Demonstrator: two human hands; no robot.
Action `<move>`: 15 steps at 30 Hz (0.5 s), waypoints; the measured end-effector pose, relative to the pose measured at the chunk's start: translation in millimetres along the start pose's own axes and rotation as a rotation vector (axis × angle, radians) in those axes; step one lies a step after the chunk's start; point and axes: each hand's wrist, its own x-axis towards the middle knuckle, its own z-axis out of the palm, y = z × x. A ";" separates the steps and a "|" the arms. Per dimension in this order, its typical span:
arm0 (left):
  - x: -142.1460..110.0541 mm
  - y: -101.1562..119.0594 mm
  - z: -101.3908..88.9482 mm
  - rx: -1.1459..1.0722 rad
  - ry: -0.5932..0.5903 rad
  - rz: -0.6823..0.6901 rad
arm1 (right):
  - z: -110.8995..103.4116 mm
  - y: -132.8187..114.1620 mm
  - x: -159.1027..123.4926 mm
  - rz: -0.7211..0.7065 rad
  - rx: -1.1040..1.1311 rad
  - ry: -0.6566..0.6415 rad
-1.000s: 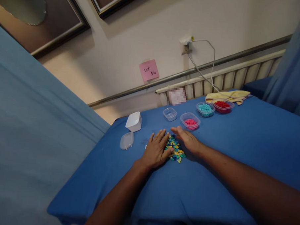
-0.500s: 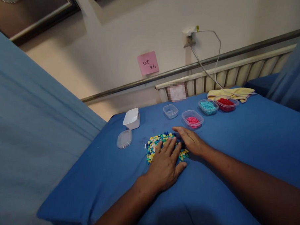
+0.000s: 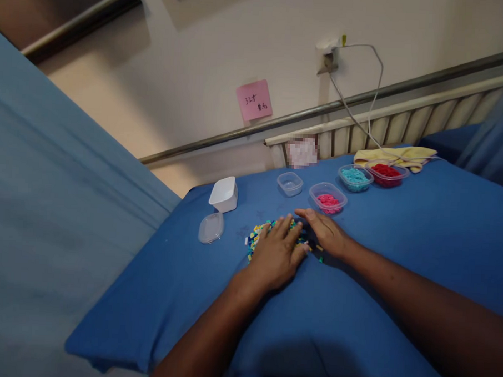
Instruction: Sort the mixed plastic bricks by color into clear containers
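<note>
A pile of small blocks [image 3: 254,240] in yellow, green, blue and white lies on the blue cloth-covered table [image 3: 180,296]. Palm down, my left hand [image 3: 276,253] rests over the pile with its fingers stretched and covers much of it. At the pile's right edge stands my right hand [image 3: 323,231], on its side, fingers extended and nothing gripped. A few stray blocks lie between the hands and just below the right one. Beyond my right hand is a clear tub of pink pieces [image 3: 328,202].
Farther back are a clear tub [image 3: 290,184], a tub of light-blue pieces [image 3: 355,178] and a tub of red pieces [image 3: 386,173]. A yellow cloth [image 3: 397,156] lies behind them under a white cable. To the left are a white box [image 3: 224,194] and a clear lid [image 3: 211,228].
My left hand has moved forward over the blocks, and the pile is more bunched beneath it. My right hand stays at its right side. The view has shifted slightly.
</note>
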 end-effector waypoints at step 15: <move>21.5 -44.5 18.0 -0.030 -0.011 -0.121 | 34.2 -12.8 -3.0 0.060 0.075 0.103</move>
